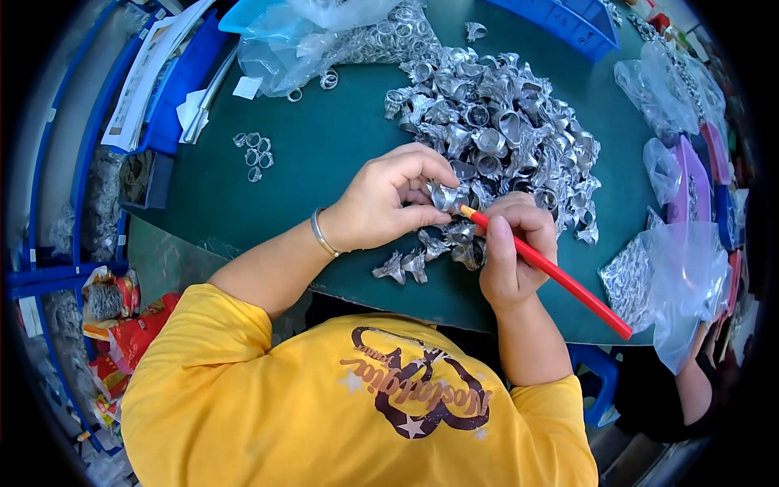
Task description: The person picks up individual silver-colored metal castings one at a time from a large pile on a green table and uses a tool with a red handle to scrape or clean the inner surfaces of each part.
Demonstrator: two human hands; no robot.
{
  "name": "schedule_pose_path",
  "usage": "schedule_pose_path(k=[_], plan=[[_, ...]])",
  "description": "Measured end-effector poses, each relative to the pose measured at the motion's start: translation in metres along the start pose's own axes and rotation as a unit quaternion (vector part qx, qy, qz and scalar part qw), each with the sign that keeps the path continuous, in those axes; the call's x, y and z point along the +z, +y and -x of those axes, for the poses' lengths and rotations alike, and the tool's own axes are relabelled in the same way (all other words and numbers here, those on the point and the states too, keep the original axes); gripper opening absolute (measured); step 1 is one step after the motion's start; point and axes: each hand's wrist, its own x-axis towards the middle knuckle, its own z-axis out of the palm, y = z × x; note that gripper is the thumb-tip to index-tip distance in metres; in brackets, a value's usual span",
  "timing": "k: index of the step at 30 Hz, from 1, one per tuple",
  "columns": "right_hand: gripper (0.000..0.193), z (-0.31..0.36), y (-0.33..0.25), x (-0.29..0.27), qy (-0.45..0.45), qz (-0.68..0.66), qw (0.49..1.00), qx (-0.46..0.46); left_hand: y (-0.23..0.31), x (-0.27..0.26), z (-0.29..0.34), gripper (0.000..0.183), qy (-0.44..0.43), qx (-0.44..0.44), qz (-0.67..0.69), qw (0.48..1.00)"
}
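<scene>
Between thumb and fingers, my left hand (pixel 388 195) pinches a silvery metal ring (pixel 445 197) with a broad, ornate head. My right hand (pixel 519 243) grips a long red stick like a thick pencil (pixel 560 280). Its pale yellowish tip touches or nearly touches the ring. Beyond both hands a big heap of similar chunky rings (pixel 507 122) covers the middle of the green table (pixel 324 130). A few loose rings (pixel 402 266) lie at the near side of the heap, just below my hands.
Several thin rings (pixel 255 154) form a small group at the left. A clear bag of thin rings (pixel 381 36) lies at the back, beside a blue bin (pixel 568 24). Plastic bags (pixel 682 276) crowd the right edge. Blue shelving (pixel 81 162) stands left; another person's arm (pixel 694 385) shows lower right.
</scene>
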Motion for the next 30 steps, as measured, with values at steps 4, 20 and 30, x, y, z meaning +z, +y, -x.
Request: schedule_pose_path(k=[4,20,30], plan=[[0.009,-0.0034,-0.0012,0.0002,-0.028,0.016,0.999,-0.005,0.0015,0.0005,0.0004,0.035,-0.002,0.005,0.011,1.0],[0.008,-0.0009,-0.0033,0.0025,-0.011,0.038,0.999,0.037,0.0088,0.004,-0.0005,0.035,0.008,-0.009,-0.069,0.998],[0.008,-0.0039,0.0008,0.002,0.046,-0.062,0.997,-0.02,0.0032,0.0032,-0.0017,0.039,0.038,-0.038,0.093,0.994]])
